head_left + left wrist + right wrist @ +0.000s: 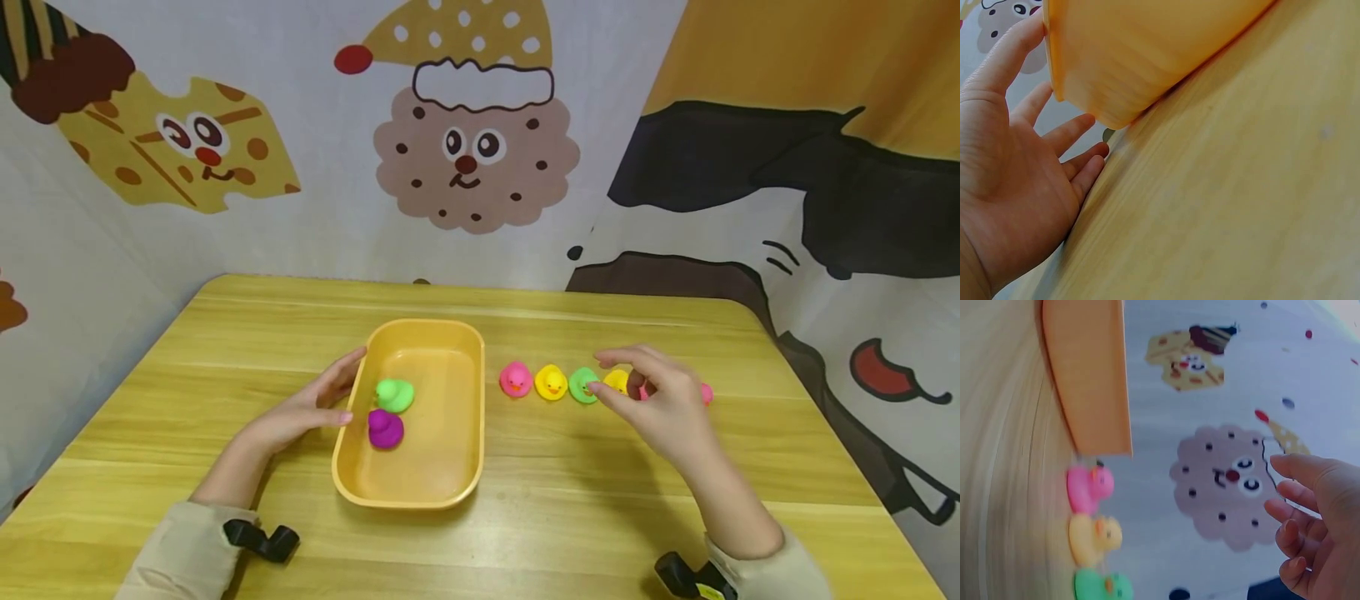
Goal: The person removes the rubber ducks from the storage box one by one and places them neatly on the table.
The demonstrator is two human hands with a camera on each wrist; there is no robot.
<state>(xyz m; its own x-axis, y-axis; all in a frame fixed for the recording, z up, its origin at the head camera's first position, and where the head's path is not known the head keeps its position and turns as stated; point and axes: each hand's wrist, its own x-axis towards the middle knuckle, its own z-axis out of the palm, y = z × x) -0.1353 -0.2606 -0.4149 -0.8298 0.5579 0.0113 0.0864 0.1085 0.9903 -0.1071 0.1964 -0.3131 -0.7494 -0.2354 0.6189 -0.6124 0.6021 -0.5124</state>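
Observation:
My left hand (318, 398) rests against the left side of an orange plastic tray (424, 497), thumb and fingers at its rim. The left wrist view shows the fingers (1069, 132) fairly straight beside the tray's outer wall. Inside the tray, on the left, sit a green rubber duck (395, 395) and a purple rubber duck (386, 430). My right hand (666, 402) hovers above a row of ducks, thumb and index apart, with nothing between them. Nearest its thumb in the head view is a green duck (582, 386); the hand partly hides the ducks behind it.
The row right of the tray starts with a pink duck (516, 379) and a yellow duck (551, 382). Further along are another yellow duck (617, 381) and a pink duck (707, 393). Everything stands on a wooden table (540, 533) before a cartoon-printed cloth (315, 250).

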